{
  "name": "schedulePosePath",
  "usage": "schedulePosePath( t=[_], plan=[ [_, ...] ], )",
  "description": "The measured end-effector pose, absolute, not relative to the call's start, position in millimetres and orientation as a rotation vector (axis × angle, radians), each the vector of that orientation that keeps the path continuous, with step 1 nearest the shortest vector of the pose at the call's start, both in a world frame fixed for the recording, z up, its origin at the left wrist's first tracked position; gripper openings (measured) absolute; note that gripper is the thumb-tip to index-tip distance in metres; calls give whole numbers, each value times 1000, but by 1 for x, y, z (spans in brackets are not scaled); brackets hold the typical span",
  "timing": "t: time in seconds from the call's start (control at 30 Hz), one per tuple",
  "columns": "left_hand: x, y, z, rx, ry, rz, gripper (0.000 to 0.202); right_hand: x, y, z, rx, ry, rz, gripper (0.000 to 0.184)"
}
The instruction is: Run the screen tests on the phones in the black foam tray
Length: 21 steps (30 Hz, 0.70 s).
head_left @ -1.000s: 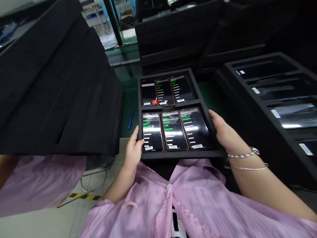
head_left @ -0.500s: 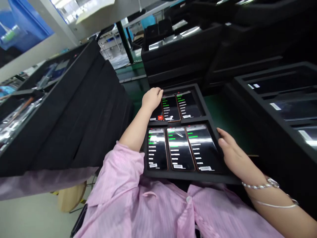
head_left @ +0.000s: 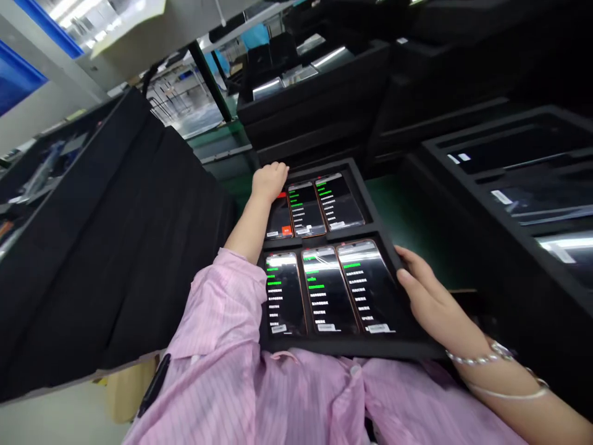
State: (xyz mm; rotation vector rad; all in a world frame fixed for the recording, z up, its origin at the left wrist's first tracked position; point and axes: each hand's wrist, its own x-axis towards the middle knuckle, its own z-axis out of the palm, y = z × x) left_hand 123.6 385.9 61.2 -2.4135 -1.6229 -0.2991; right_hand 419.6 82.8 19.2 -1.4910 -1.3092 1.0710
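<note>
A black foam tray (head_left: pixel 352 349) lies in front of my body, holding several lit phones in two rows. A front-row phone (head_left: pixel 328 309) shows green and white lines of text, with a small white label near its bottom. The back-left phone (head_left: pixel 280 217) carries red blocks on its screen and is partly covered by my left hand (head_left: pixel 270 181), whose fingers curl over the tray's far left edge. Along the right side, my right hand (head_left: pixel 430 300) grips the tray's edge, thumb on top; its other fingertips are partly hidden.
To the left rises a tall stack of black trays (head_left: pixel 152 204). Another tray of dark devices (head_left: pixel 523 185) stands close on the right. More stacked black trays (head_left: pixel 306 117) are behind, on a green surface (head_left: pixel 398 204). A stool (head_left: pixel 130 389) shows at lower left.
The view has shifted, so the tray and both hands appear slightly farther left and lower. Both hands keep their places on the tray. Red shows at the top of the back-left phone.
</note>
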Motion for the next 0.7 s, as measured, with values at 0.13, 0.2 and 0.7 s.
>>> schedulePosePath(
  t=[0.13, 0.2, 0.7],
  plan=[
    [114, 366, 65, -2377, -1724, -728, 39, 421, 83, 15, -1517, -1291, 1014, 75],
    [105, 346, 61, -2345, -1776, -980, 35, 423, 83, 13, -1528, -1301, 968, 77],
    [82, 20, 40, -2658, -2253, -1186, 69, 430, 53, 55, -1217, -2192, 535, 49]
  ],
)
